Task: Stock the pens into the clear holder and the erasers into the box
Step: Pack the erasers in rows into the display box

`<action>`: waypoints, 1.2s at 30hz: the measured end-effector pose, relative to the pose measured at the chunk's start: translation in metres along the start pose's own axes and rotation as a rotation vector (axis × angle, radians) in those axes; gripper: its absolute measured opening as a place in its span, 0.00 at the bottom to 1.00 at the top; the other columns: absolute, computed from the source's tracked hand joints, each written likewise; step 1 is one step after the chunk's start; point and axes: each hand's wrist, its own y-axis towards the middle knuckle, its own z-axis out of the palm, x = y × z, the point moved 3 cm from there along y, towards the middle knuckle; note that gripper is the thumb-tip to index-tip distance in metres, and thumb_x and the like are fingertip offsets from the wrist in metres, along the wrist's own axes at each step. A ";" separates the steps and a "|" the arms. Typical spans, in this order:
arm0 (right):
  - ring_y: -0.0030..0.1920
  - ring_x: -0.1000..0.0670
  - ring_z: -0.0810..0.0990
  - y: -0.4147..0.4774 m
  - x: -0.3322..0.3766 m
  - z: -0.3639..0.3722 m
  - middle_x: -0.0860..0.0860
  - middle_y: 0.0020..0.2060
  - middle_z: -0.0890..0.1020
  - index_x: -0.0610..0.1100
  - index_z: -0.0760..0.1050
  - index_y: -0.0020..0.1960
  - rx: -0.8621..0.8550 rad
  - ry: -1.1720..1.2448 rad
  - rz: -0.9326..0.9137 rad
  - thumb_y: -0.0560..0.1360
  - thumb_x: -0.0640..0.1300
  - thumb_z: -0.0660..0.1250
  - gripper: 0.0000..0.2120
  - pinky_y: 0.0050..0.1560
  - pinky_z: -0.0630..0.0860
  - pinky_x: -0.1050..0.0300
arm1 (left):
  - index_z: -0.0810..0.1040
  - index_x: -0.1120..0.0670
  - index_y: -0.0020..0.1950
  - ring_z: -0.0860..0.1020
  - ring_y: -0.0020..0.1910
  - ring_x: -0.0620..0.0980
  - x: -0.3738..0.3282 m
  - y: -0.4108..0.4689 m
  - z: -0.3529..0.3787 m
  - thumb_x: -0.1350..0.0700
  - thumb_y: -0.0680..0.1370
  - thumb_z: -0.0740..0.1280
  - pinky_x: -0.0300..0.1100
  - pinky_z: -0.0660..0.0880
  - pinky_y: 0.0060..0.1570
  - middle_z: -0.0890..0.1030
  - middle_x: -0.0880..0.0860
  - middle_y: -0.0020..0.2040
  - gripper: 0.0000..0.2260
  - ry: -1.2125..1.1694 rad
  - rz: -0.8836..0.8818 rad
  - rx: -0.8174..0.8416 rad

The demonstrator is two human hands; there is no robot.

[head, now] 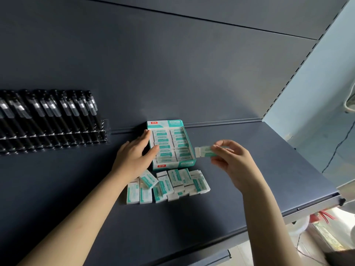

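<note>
A teal and white eraser box [175, 164] stands open on the dark shelf, two columns of erasers packed inside. My left hand [135, 153] rests flat against the box's left wall, thumb over the erasers inside. My right hand [229, 160] pinches one white and teal eraser [204, 151] just right of the box, above the shelf. Several loose erasers [167, 186] lie in a heap in front of the box. At the left, black pens [50, 112] stand in rows in the clear holder [57, 139].
The dark shelf [249, 189] ends at a metal front edge on the right [311, 207]. A dark back panel [172, 64] rises behind the box. Light blue wall and cables lie beyond the shelf's right end.
</note>
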 end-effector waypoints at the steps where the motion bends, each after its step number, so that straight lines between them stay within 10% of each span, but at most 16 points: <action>1: 0.34 0.53 0.79 0.002 0.001 0.005 0.45 0.37 0.83 0.42 0.78 0.47 0.023 0.017 0.001 0.75 0.36 0.70 0.03 0.40 0.80 0.62 | 0.51 0.46 0.80 0.55 0.77 0.44 0.001 0.000 0.000 0.42 0.82 0.54 0.44 0.45 0.75 0.56 0.42 0.78 0.27 -0.005 0.004 0.002; 15: 0.42 0.48 0.86 0.024 -0.001 0.043 0.46 0.42 0.86 0.40 0.81 0.51 0.121 -0.430 -0.128 0.74 0.33 0.70 0.07 0.49 0.82 0.57 | 0.49 0.45 0.80 0.53 0.77 0.42 0.005 0.005 0.002 0.36 0.75 0.45 0.46 0.46 0.75 0.51 0.40 0.79 0.34 0.010 0.028 0.035; 23: 0.34 0.65 0.76 0.027 0.005 0.046 0.56 0.42 0.82 0.47 0.83 0.57 0.114 -0.926 -0.375 0.75 0.41 0.72 0.11 0.35 0.69 0.75 | 0.49 0.45 0.80 0.53 0.77 0.42 0.008 0.007 0.004 0.37 0.78 0.48 0.47 0.47 0.75 0.51 0.41 0.79 0.32 0.023 0.036 0.029; 31: 0.36 0.61 0.73 0.027 0.006 0.051 0.54 0.41 0.78 0.46 0.81 0.62 0.150 -1.081 -0.457 0.75 0.41 0.72 0.15 0.37 0.69 0.76 | 0.49 0.45 0.80 0.53 0.78 0.42 0.009 0.009 0.005 0.35 0.75 0.46 0.48 0.47 0.76 0.50 0.40 0.79 0.34 0.037 0.034 0.033; 36: 0.37 0.59 0.74 0.032 -0.005 0.054 0.54 0.42 0.76 0.48 0.84 0.51 0.129 -1.103 -0.492 0.73 0.41 0.74 0.07 0.36 0.68 0.75 | 0.50 0.45 0.80 0.53 0.77 0.41 0.008 0.008 0.005 0.35 0.75 0.46 0.47 0.47 0.75 0.51 0.40 0.79 0.34 0.030 0.032 0.033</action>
